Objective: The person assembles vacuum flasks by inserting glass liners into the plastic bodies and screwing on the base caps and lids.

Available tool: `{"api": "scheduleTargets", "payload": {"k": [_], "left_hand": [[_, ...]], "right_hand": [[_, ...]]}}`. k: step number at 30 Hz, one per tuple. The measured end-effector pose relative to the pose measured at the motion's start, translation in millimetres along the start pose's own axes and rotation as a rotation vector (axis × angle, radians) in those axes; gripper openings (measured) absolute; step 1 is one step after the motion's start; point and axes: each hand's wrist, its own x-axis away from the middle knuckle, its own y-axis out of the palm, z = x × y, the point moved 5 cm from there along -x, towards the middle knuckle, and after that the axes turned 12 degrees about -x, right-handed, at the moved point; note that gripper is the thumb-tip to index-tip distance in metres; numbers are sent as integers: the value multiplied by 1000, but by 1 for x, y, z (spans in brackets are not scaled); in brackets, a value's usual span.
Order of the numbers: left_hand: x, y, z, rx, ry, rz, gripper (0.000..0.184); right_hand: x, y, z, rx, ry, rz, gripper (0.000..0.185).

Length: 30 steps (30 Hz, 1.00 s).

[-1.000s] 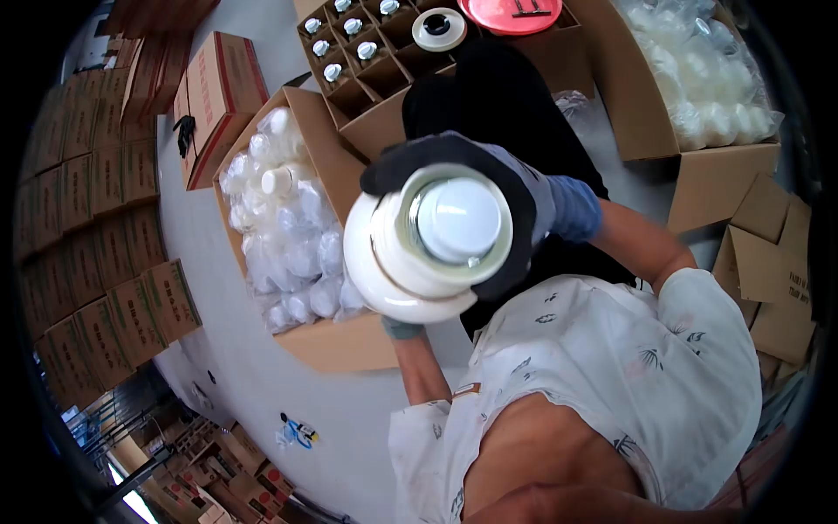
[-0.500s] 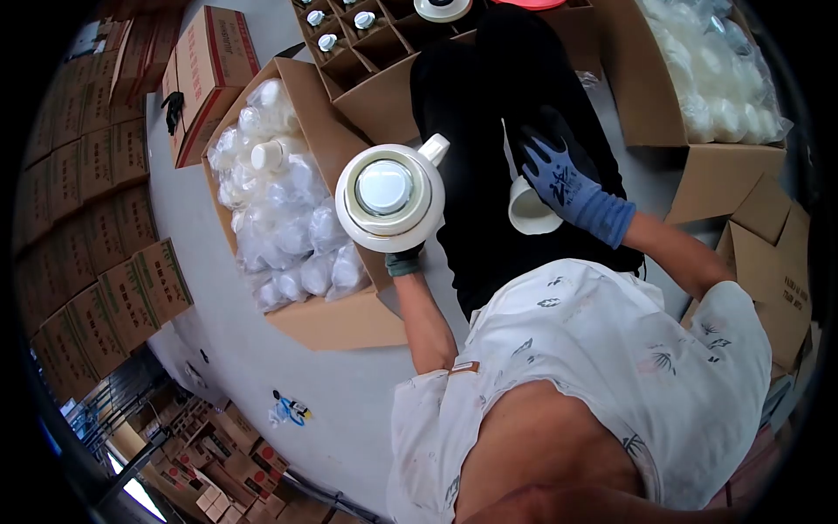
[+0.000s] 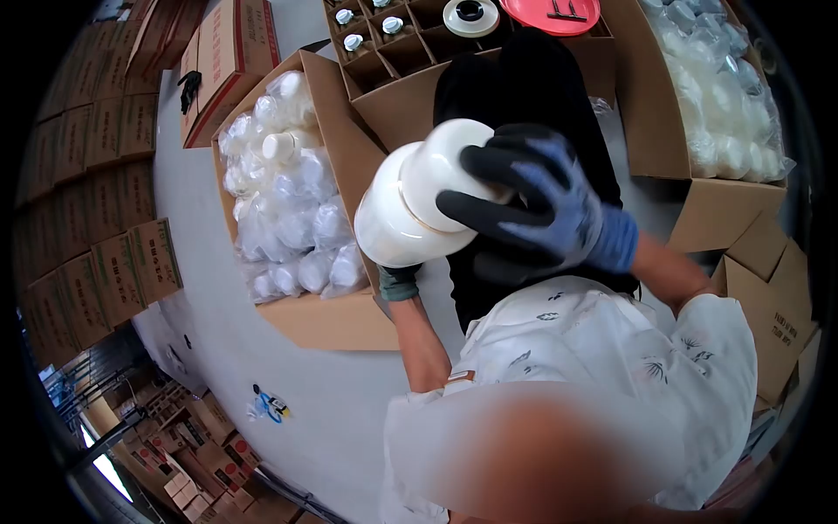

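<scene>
A white vacuum flask [image 3: 382, 214] is tilted in front of my lap, its top turned toward the right. My left hand [image 3: 400, 281] holds it from below; the fingers are mostly hidden behind the flask. Against the flask's top end is a white cup [image 3: 445, 170], its open side facing the flask. My right hand [image 3: 541, 205], in a blue and black glove, has its fingers curved round the cup. Whether the cup is fully seated cannot be seen.
An open carton [image 3: 319, 113] of plastic-wrapped white pieces stands at left. A divided carton [image 3: 384, 105] with several white-capped items, a white ring-shaped part [image 3: 471, 24] and a red dish [image 3: 524, 13] is ahead. Another carton [image 3: 650, 131] of wrapped pieces stands right. Stacked boxes [image 3: 131, 175] line the left.
My right hand has brought the cup from my lap up and left to the flask's top. The flask has tipped from facing me toward the right, and its open top is now covered.
</scene>
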Motion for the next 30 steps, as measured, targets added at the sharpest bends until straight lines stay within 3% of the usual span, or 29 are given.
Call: {"api": "scheduleTargets", "payload": {"k": [1,3,4,5,6,9,10,12,14,15,16,17,18,19,20,21,22,24,25,26,27,29,30], "left_hand": [[-5,-4,8,25,5,1,44],[-17,-15,28,79,24,-6,44],[-23,-22,37,110,32,-8,44],[-33,-29,52,132,53,-20,44],[-46,-39,68,146,79,-47,44],[-90,-63,118,126,151,-198,44],[-108,-68,134,96,172,-275,44],[-141,-69,151,-25,224,-455,44],[-165,-58,148,-189,358,-544,44],[-170,-55,149,-332,595,-422,44],[-174,-53,150,-477,832,-295,43],[-178,-55,157,-435,768,-344,45],[-182,-56,164,-393,701,-389,47],[-186,-57,171,-352,634,-429,49],[-173,-51,215,-166,331,-570,50],[-162,-34,254,-132,330,-677,50],[-150,-17,293,-99,324,-783,50],[-123,30,324,-467,806,-886,58],[-110,56,328,-513,722,-981,60],[-101,80,322,-521,715,-1101,56],[-97,98,308,-532,712,-1214,53],[-101,101,302,-416,768,-1164,54],[-103,96,304,-367,754,-1135,53]], "right_hand": [[1,-9,13,-75,-44,-81,50],[-23,-27,28,-184,-56,7,47],[-22,-26,45,-421,5,147,47],[-20,-29,57,-604,170,145,46],[4,-20,79,-514,317,255,50],[88,24,140,-1238,900,338,56],[98,30,127,-1517,1017,346,60],[96,18,96,-1686,1128,350,69],[61,-15,76,-1435,1113,399,85],[50,-23,74,-1290,1120,444,97],[64,-14,88,-1082,965,381,99],[79,-4,98,-876,816,315,101],[87,5,91,-969,1038,252,108],[90,6,88,-766,909,30,104],[101,11,96,-799,1047,-274,100],[106,12,109,-816,1166,-590,97],[95,3,125,-801,1193,-775,79],[37,-24,184,-600,1217,-717,46],[13,-25,223,-496,1207,-599,33],[8,-13,275,-405,896,-328,35],[-8,3,309,-148,771,-289,38],[-15,63,390,196,416,-257,42],[-16,89,416,280,495,-337,44]]}}
